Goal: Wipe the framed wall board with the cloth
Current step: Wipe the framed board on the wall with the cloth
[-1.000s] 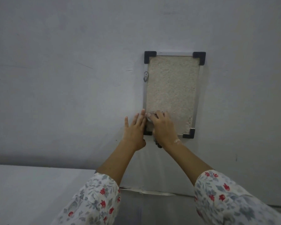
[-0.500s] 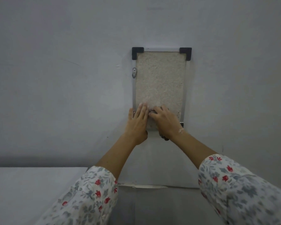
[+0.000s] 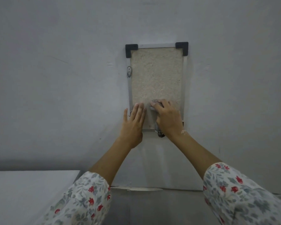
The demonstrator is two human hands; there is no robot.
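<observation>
A tall framed board (image 3: 156, 75) hangs on the grey wall, with a speckled beige face, a thin metal frame and black corner caps. My right hand (image 3: 168, 118) presses a small grey cloth (image 3: 153, 106) against the board's lower part; a bit of cloth hangs out below my wrist. My left hand (image 3: 134, 122) lies flat, fingers together, on the board's lower left corner and frame. Both lower corner caps are hidden behind my hands.
A small metal hanger clip (image 3: 129, 71) sits on the frame's left side. A white surface (image 3: 28, 192) lies at the lower left, below the wall. Floral sleeves cover both forearms near the bottom edge.
My right hand with the cloth has slid rightward and a little up across the board's lower part. My left hand has moved from the wall beside the frame onto the lower left corner.
</observation>
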